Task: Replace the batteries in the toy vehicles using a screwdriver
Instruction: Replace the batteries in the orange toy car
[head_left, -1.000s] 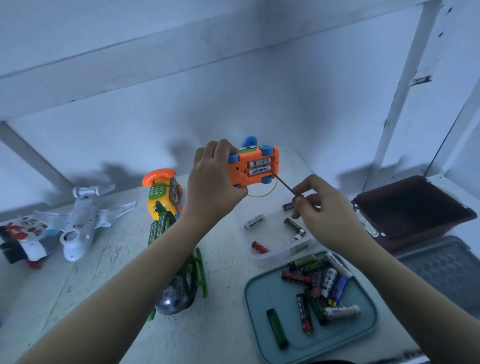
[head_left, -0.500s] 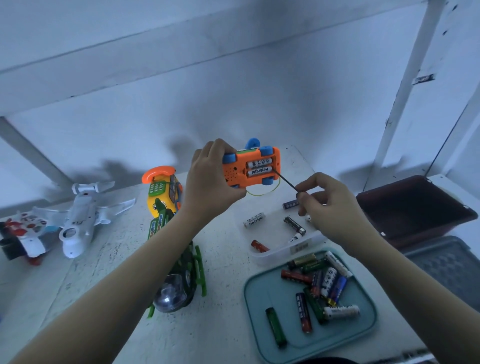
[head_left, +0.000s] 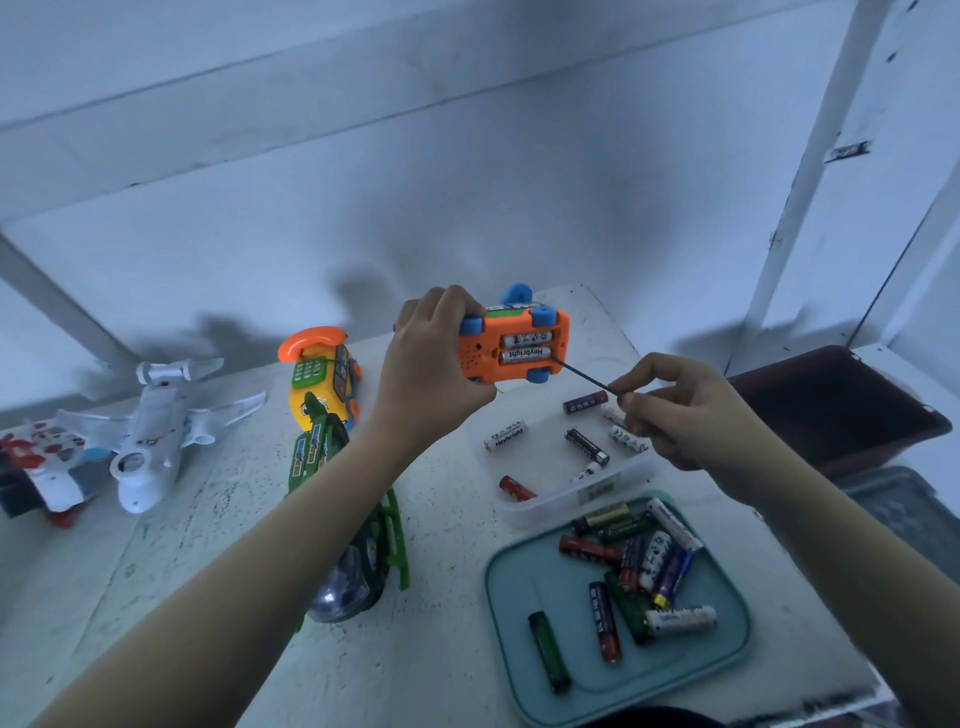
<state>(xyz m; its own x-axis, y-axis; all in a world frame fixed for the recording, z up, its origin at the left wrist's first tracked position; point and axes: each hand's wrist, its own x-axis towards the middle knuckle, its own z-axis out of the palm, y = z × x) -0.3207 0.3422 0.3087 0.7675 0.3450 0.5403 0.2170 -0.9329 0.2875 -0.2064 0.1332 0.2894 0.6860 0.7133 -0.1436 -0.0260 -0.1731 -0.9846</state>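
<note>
My left hand (head_left: 431, 369) grips an orange toy car (head_left: 511, 351) with blue wheels, held up with its underside facing me. Its battery bay is uncovered and two white batteries (head_left: 524, 347) lie in it. My right hand (head_left: 691, 415) pinches a thin dark screwdriver (head_left: 584, 378), whose tip touches the right end of the bay. Below the car a clear shallow tray (head_left: 566, 499) holds several loose batteries.
A teal tray (head_left: 524, 582) at front right carries several mixed batteries. A green toy helicopter (head_left: 358, 525), a yellow toy phone car (head_left: 322, 384) and a white toy plane (head_left: 156, 431) lie on the table to the left. A dark brown bin (head_left: 852, 405) stands at the right.
Both hands rose slightly with the car. The screwdriver tip stays at the right end of the battery bay, and my right hand has drawn a little to the right.
</note>
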